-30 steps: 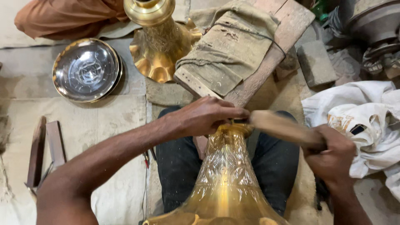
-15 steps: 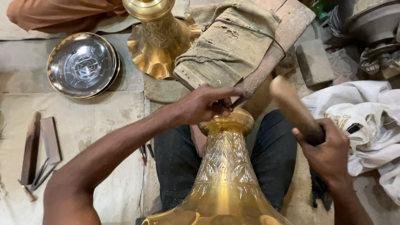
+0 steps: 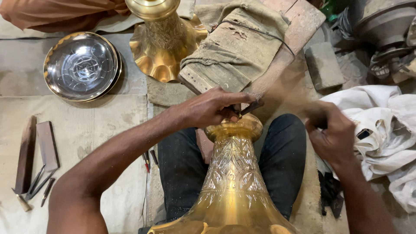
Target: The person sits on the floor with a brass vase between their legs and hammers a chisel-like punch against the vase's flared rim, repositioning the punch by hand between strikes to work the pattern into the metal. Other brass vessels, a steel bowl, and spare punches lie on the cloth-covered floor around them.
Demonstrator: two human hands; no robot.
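A tall engraved brass vase [image 3: 232,182] lies braced between the person's knees, neck pointing away. It looks heavy, rigid and slick where polished; the flared base and narrow neck seem the surest holds. The left hand [image 3: 214,108] pinches a small chisel [image 3: 242,109] against the rim. The right hand [image 3: 331,136] is clenched on a motion-blurred wooden mallet [image 3: 288,89]. Beyond stand a second brass vase [image 3: 162,41] and a steel plate [image 3: 80,66].

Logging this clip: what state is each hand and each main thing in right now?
Left hand: pinching a small punch against the vase's top rim.
Right hand: gripping a motion-blurred mallet.
Engraved brass vase: lying between the knees.
Second brass vase: standing on the floor.
Steel plate: lying flat, face up.
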